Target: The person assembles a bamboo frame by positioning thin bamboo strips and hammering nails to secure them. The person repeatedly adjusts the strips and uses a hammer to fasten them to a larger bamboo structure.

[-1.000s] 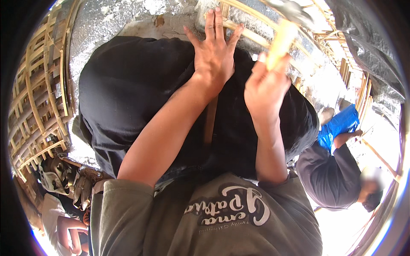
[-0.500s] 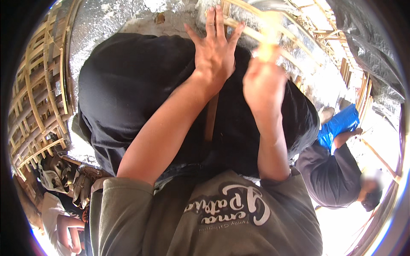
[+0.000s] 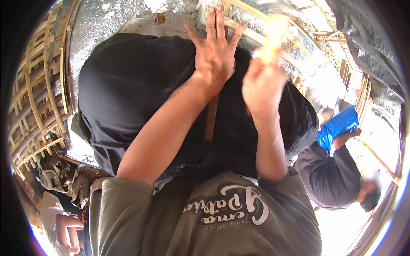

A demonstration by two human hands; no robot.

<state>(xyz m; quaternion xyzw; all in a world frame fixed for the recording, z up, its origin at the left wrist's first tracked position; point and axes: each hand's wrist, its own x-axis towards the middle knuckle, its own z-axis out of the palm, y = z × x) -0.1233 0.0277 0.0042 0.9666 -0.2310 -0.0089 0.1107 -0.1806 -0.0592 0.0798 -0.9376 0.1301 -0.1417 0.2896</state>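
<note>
My left hand [image 3: 217,59] lies palm down with its fingers spread, the fingertips at the corner of a frame of pale bamboo strips [image 3: 250,33]. From beneath its wrist a flat brown wooden strip [image 3: 211,119] runs back between my knees. To its right, my right hand [image 3: 265,83] is closed around the handle of a tool [image 3: 275,38]. This handle looks like pale wood, washed out by glare and smeared by motion. Its far end is a blur over the bamboo, so the kind of tool does not show.
Woven bamboo lattice [image 3: 38,81] stands at the left. A grey plastic sheet [image 3: 371,51] hangs at the far right. One person in dark clothes [image 3: 329,175] sits at the right near blue cloth [image 3: 339,126]; another person [image 3: 64,226] is at the lower left.
The right hand and tool have shifted very slightly, and the tool's far end now shows as a pale streak. My left hand stays in place.
</note>
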